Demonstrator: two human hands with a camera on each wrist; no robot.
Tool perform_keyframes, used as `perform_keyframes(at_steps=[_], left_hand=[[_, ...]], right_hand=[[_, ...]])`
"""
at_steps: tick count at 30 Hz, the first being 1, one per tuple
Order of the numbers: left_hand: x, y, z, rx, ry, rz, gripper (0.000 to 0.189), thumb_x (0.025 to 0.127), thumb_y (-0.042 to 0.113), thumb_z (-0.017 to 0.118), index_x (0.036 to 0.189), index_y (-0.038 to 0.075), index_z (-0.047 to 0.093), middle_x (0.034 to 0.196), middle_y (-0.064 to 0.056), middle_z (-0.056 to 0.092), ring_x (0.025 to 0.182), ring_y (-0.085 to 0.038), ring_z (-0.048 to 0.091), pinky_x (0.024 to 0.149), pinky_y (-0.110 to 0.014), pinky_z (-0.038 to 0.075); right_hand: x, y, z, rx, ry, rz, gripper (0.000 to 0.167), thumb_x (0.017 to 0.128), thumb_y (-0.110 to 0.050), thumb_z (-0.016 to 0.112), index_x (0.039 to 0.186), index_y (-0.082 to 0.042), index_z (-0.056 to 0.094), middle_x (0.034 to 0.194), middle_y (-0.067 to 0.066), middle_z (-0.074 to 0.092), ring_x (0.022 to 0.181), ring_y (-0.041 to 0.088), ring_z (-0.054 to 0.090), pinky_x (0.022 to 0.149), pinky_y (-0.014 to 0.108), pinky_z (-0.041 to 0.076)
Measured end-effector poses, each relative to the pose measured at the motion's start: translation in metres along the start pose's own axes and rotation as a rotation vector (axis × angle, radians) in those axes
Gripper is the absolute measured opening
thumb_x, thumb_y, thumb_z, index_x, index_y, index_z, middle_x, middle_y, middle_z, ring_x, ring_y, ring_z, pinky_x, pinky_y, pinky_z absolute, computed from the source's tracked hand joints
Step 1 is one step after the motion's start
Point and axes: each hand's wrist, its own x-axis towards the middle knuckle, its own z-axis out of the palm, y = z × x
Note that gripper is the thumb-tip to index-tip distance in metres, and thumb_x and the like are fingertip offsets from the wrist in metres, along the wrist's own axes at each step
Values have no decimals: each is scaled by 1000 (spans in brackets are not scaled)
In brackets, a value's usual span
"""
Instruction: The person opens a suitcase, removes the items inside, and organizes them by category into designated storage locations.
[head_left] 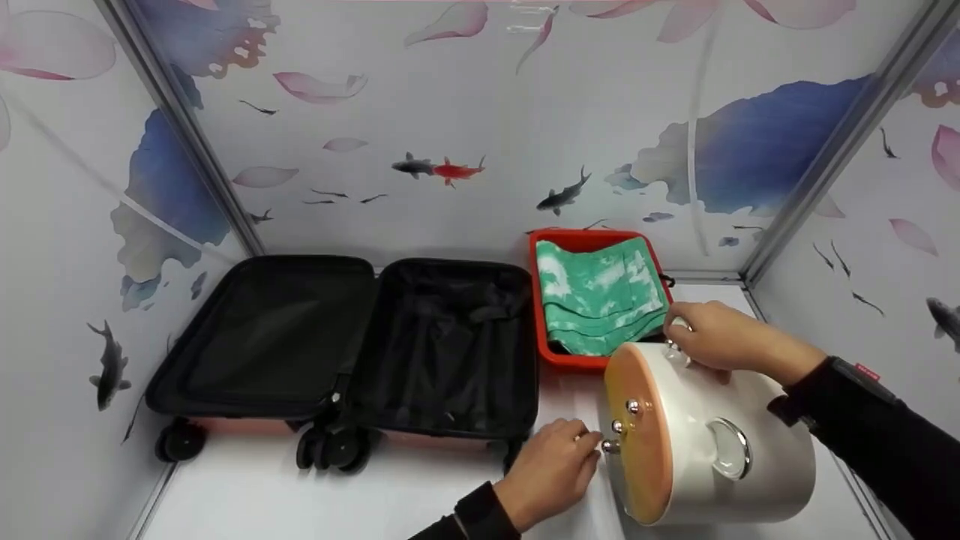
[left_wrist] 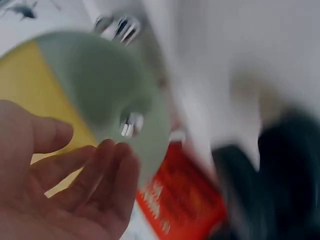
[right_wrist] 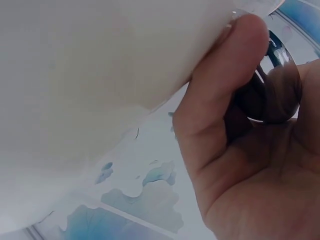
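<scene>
White round case [head_left: 720, 442] lies on its side nearest the camera, orange face [head_left: 637, 435] turned left, metal studs on it, chrome ring [head_left: 731, 448] on the wall. Left hand [head_left: 551, 469] curls fingers onto a lower stud at the face edge; right hand [head_left: 716, 337] wraps a chrome knob [right_wrist: 272, 82] at the top rim. Both hands closed on fittings, not under the body. Risk, as a judgement: round shell could roll or tip off small stud grips, knocking the red bin [head_left: 544, 300] of green cloth [head_left: 600, 296] just behind. White desk [head_left: 315, 495] carries it all; open black suitcase [head_left: 352, 345] to the left, both halves empty. Walls [head_left: 480, 112] printed with fish and lotus petals, metal corner posts.
</scene>
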Motion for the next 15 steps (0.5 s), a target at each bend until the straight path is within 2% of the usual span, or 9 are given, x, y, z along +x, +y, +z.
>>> perform_keyframes(at_steps=[3, 7, 10, 12, 15], left_hand=[[-7, -23, -24, 1, 90, -49, 16, 107, 23, 70, 118, 19, 81, 102, 6, 73, 87, -12, 67, 75, -24, 50], [-23, -58, -56, -52, 88, -196, 22, 109, 27, 68, 124, 17, 82, 107, 4, 76, 92, -15, 69, 81, -30, 56], [-39, -84, -70, -52, 35, -272, 28, 111, 34, 67, 125, 15, 81, 108, 2, 76, 94, -17, 69, 86, -36, 59], [-50, -101, -70, -36, -14, -271, 31, 111, 40, 66, 118, 15, 83, 103, 1, 75, 90, -18, 70, 84, -39, 60], [-63, -121, -62, -34, -120, -256, 43, 113, 51, 60, 101, 18, 84, 95, 2, 75, 83, -18, 71, 79, -41, 61]], right_hand=[[2, -1, 0, -5, -1, 6, 26, 110, -17, 48, 121, -2, 64, 63, 2, 61, 40, 12, 58, 45, 36, 51], [3, -3, 2, -5, -6, 15, 25, 110, -18, 48, 121, -2, 64, 65, 3, 62, 40, 12, 57, 44, 36, 50], [3, -4, 2, -4, -7, 23, 25, 109, -18, 49, 121, -2, 64, 67, 3, 63, 41, 12, 58, 45, 35, 50], [3, -4, 2, -6, -5, 29, 25, 109, -17, 49, 121, -1, 64, 69, 4, 63, 41, 13, 58, 45, 36, 50], [3, -5, 2, -10, -2, 38, 27, 109, -16, 48, 122, 0, 65, 70, 5, 64, 42, 13, 58, 46, 36, 51]])
